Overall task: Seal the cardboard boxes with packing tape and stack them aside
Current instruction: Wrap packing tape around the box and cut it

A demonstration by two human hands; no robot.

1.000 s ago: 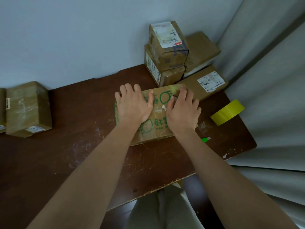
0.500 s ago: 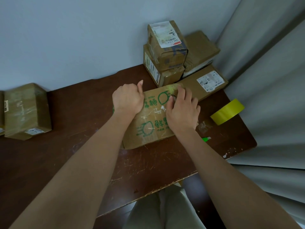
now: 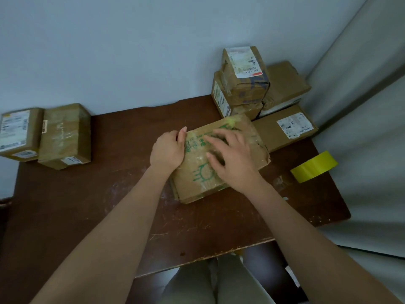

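we are looking down at a brown table (image 3: 92, 216) where a cardboard box (image 3: 221, 172) with green print is lying in the middle, angled. our left hand (image 3: 167, 150) is gripping its left edge, fingers curled under and thumb lying along the top, while our right hand (image 3: 232, 159) is pressing flat on its lid with fingers spread. a yellow tape roll (image 3: 313, 166) is sitting near the right edge, a pile of boxes (image 3: 245, 80) is standing behind, and two boxes (image 3: 46, 134) are resting far left.

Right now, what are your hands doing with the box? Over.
Left hand grips the green-printed box at its left edge. Right hand flat on top. Yellow tape roll sits right, untouched.
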